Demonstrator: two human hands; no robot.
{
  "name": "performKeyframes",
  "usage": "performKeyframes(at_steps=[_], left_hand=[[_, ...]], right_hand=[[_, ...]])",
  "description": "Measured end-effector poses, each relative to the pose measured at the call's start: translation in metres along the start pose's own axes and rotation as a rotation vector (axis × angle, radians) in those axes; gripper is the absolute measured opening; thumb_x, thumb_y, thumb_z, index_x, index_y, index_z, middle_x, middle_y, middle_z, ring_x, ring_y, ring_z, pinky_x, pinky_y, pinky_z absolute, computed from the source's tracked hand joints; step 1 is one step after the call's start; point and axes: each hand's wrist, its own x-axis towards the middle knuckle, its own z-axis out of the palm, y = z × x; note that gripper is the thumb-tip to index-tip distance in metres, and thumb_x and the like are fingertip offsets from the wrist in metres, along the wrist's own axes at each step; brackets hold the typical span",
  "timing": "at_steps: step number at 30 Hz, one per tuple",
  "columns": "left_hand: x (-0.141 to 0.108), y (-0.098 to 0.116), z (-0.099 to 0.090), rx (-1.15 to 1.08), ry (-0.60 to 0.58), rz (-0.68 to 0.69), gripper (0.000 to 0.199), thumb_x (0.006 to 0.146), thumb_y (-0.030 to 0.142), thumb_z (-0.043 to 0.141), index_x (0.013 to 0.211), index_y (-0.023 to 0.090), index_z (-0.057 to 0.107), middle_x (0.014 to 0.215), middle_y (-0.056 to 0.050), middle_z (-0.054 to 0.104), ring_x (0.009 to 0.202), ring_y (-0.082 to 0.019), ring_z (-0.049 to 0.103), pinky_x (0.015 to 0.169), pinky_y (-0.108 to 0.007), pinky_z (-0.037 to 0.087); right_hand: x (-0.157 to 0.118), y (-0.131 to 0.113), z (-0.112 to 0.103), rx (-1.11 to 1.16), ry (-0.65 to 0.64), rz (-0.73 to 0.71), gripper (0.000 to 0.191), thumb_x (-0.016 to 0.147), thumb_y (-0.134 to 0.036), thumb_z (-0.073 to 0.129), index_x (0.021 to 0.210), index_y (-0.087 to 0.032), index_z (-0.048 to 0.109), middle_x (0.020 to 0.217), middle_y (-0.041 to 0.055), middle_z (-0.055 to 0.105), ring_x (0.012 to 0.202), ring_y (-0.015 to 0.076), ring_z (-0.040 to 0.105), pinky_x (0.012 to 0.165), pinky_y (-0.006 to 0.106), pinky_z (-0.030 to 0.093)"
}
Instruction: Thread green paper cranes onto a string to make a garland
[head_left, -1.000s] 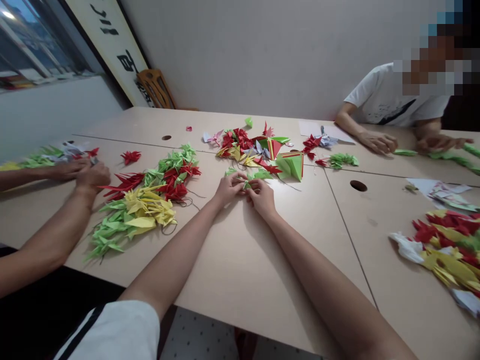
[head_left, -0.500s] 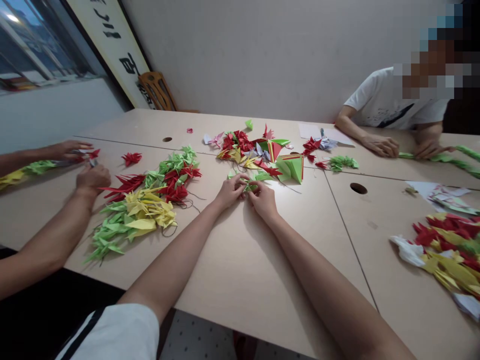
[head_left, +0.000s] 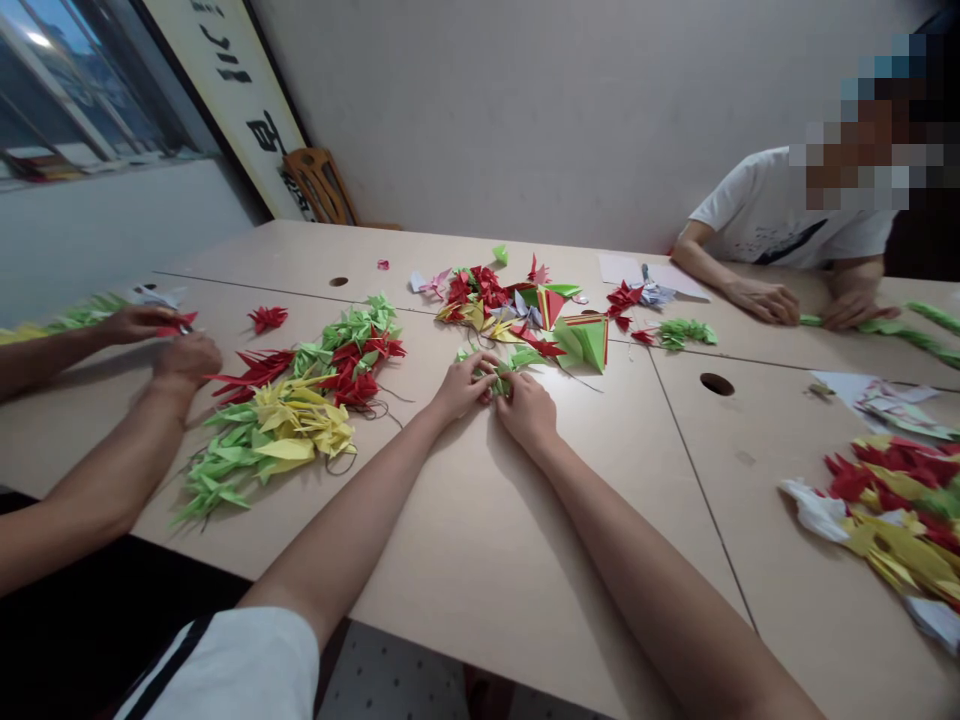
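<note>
At the middle of the table, my left hand (head_left: pixel 462 390) and my right hand (head_left: pixel 529 408) meet over a small green folded-paper crane (head_left: pixel 501 380). Fingertips of both hands pinch it, covering much of its shape. More green cranes (head_left: pixel 529 354) lie just behind my fingers. Past them is a loose heap of red cranes (head_left: pixel 480 288), with yellow and pale purple ones mixed in. A green folded paper piece (head_left: pixel 581 342) stands beside the heap. Left of my forearm lie bunches of yellow cranes (head_left: pixel 304 415) and green cranes (head_left: pixel 217 475), dark thread trailing from them.
A co-worker's hands (head_left: pixel 176 345) hold a red paper piece at the left. Across the table, another person (head_left: pixel 787 220) handles a green strand (head_left: pixel 900 330). A multicoloured pile (head_left: pixel 892 500) lies at the right, near a table hole (head_left: pixel 717 384).
My hands stay in place, fingers shifting slightly around the green crane. The left co-worker's far hand has moved down and closer to the other one. The view has shifted slightly.
</note>
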Motion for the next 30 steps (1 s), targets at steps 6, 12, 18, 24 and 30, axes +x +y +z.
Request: performKeyframes(at_steps=[6, 12, 18, 24, 30], left_hand=[[0.0015, -0.0044, -0.0007, 0.037, 0.049, 0.021, 0.021, 0.082, 0.029, 0.059, 0.099, 0.018, 0.058, 0.089, -0.003, 0.066, 0.053, -0.007, 0.059, 0.053, -0.019, 0.05], [0.0031, -0.0029, -0.0022, 0.202, 0.176, 0.044, 0.016, 0.08, 0.025, 0.06, 0.094, 0.017, 0.063, 0.088, -0.003, 0.068, 0.064, -0.01, 0.061, 0.064, -0.023, 0.051], [0.005, -0.001, -0.0014, 0.243, 0.246, 0.063, 0.011, 0.078, 0.02, 0.062, 0.087, 0.016, 0.066, 0.09, -0.005, 0.07, 0.079, -0.015, 0.064, 0.07, -0.025, 0.052], [0.0049, -0.0046, -0.0006, 0.101, 0.23, 0.007, 0.015, 0.076, 0.023, 0.064, 0.088, 0.016, 0.066, 0.089, -0.006, 0.07, 0.067, -0.013, 0.064, 0.062, -0.024, 0.052], [0.0044, -0.0041, -0.001, -0.005, 0.208, -0.051, 0.017, 0.074, 0.027, 0.064, 0.087, 0.015, 0.066, 0.083, -0.005, 0.069, 0.061, -0.013, 0.064, 0.057, -0.023, 0.051]], right_hand=[[-0.0025, -0.0036, -0.0042, -0.07, 0.001, 0.047, 0.022, 0.084, -0.028, 0.052, 0.104, -0.021, 0.06, 0.105, 0.0081, 0.062, 0.084, 0.0201, 0.059, 0.064, 0.027, 0.039], [-0.0038, -0.0063, -0.0053, -0.112, 0.013, 0.058, 0.022, 0.089, -0.033, 0.049, 0.104, -0.021, 0.061, 0.104, 0.0066, 0.064, 0.085, 0.0189, 0.06, 0.065, 0.026, 0.038], [-0.0039, -0.0082, -0.0059, -0.134, -0.034, 0.067, 0.024, 0.092, -0.032, 0.047, 0.098, -0.022, 0.067, 0.096, 0.006, 0.07, 0.088, 0.0194, 0.062, 0.07, 0.027, 0.041], [-0.0035, -0.0078, -0.0062, -0.179, -0.017, 0.115, 0.028, 0.092, -0.033, 0.044, 0.102, -0.024, 0.069, 0.095, 0.0062, 0.072, 0.085, 0.0203, 0.064, 0.068, 0.027, 0.041], [-0.0041, -0.0069, -0.0061, -0.182, -0.009, 0.123, 0.025, 0.089, -0.029, 0.048, 0.101, -0.024, 0.07, 0.093, 0.0068, 0.071, 0.084, 0.0194, 0.063, 0.067, 0.026, 0.04]])
